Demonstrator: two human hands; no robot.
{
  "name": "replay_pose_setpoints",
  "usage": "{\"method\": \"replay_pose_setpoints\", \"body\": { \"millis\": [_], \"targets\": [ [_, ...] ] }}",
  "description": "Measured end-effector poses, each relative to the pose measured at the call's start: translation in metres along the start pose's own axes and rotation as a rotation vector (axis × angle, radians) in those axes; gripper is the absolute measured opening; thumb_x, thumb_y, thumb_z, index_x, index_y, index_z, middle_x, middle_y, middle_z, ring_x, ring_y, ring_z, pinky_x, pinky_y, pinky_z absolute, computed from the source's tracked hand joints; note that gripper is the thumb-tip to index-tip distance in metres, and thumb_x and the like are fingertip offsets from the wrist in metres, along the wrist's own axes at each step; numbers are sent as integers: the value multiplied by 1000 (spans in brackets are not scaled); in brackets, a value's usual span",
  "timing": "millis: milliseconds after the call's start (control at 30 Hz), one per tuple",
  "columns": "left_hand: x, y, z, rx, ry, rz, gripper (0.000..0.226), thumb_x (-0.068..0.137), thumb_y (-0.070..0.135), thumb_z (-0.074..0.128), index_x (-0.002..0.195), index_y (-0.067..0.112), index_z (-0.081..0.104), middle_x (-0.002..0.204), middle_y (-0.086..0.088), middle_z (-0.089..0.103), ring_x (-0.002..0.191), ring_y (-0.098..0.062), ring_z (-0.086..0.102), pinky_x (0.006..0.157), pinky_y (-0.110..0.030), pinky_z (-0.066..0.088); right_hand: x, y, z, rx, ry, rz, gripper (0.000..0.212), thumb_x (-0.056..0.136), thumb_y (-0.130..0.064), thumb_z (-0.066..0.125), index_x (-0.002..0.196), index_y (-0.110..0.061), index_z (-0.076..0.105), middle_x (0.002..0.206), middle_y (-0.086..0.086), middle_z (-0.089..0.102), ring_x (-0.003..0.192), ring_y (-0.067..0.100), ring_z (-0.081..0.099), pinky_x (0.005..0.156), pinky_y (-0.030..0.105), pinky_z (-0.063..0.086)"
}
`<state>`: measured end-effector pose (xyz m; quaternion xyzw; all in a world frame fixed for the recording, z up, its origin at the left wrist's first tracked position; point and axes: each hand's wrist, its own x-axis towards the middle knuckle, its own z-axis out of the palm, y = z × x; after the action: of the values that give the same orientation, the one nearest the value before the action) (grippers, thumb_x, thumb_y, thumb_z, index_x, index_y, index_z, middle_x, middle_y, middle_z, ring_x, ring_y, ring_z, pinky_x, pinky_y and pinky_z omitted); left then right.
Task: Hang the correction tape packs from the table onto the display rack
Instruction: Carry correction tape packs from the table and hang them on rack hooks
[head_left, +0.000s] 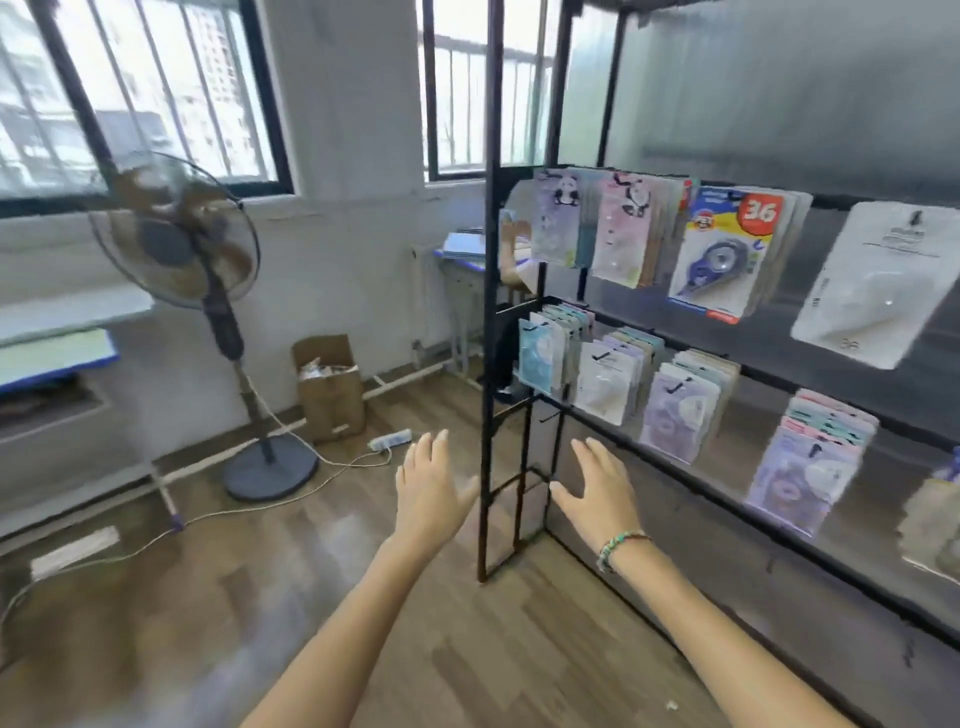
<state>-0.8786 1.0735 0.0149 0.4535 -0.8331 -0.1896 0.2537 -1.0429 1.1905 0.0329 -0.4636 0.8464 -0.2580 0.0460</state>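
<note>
- The correction tape packs (719, 254) already hung fill the display rack (488, 312) on the right of the frame, in stacks on its pegs across at least three rows; no loose pack shows anywhere.
- A blue-edged bench (57, 358) shows at the left edge, but blur hides whether packs lie on it.
- Judged from those on the pegs, each pack is a light, thin card with a clear blister: stiff enough to pinch, easily bent. The best hold looks to be the card's upper edge beside the hang hole, clear of the blister.
- Both arms reach forward at lower centre, palms down, over the wooden floor.
- The left hand (431, 493) holds nothing, fingers straight and slightly spread.
- The right hand (597, 493), a beaded bracelet at its wrist, is likewise empty, fingers straight, thumb out, near the rack's corner post without touching it.
</note>
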Motion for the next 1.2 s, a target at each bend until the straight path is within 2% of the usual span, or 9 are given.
{"method": "replay_pose_setpoints", "body": {
  "millis": [100,233,333,433,533,733,1000,1200],
  "targets": [
    [11,-88,-59,46,89,-131,68,90,35,61,146,6,34,148,-11,38,139,-27,30,113,-40,27,28,-89,54,25,-53,-127,62,93,-36,55,147,-15,32,154,3,26,141,20,22,115,30,17],
    [17,-198,-136,105,179,-298,67,89,36,62,144,5,38,147,-13,41,138,-30,33,111,-45,30,55,-208,123,102,-139,-247,59,92,-32,58,144,-12,37,152,7,30,140,22,25,115,30,18],
    [11,-264,-186,132,260,-395,66,85,39,55,138,3,45,138,-15,49,131,-32,41,107,-45,35,67,-286,168,143,-201,-336,57,92,-28,58,143,-10,39,152,8,31,141,23,26,116,31,18],
    [4,-320,-225,175,300,-498,63,89,37,59,141,6,42,141,-10,46,133,-28,38,107,-41,33,79,-354,208,152,-257,-434,58,91,-27,60,142,-9,40,150,11,35,140,23,27,113,28,18],
    [4,-373,-252,197,334,-586,65,93,39,56,146,10,33,148,-6,38,138,-24,30,111,-38,29,93,-410,244,181,-309,-503,56,90,-24,60,140,-7,42,148,11,38,139,24,30,112,26,18],
    [21,-468,-292,230,381,-745,66,94,42,52,148,12,29,151,-5,33,141,-23,25,114,-39,26,133,-507,322,199,-404,-594,56,91,-25,59,141,-6,41,148,11,37,138,25,30,112,28,21],
    [96,-584,-368,272,456,-894,67,95,42,52,149,12,27,153,-8,29,143,-25,23,115,-41,25,230,-651,416,196,-458,-723,57,94,-28,54,145,-9,35,152,9,32,141,24,25,113,28,18],
    [133,-665,-419,278,520,-1017,66,95,40,54,148,10,29,151,-10,31,140,-26,27,113,-41,28,276,-752,474,207,-530,-808,58,93,-29,56,144,-8,36,151,9,34,140,24,29,115,31,21]
  ]
}}
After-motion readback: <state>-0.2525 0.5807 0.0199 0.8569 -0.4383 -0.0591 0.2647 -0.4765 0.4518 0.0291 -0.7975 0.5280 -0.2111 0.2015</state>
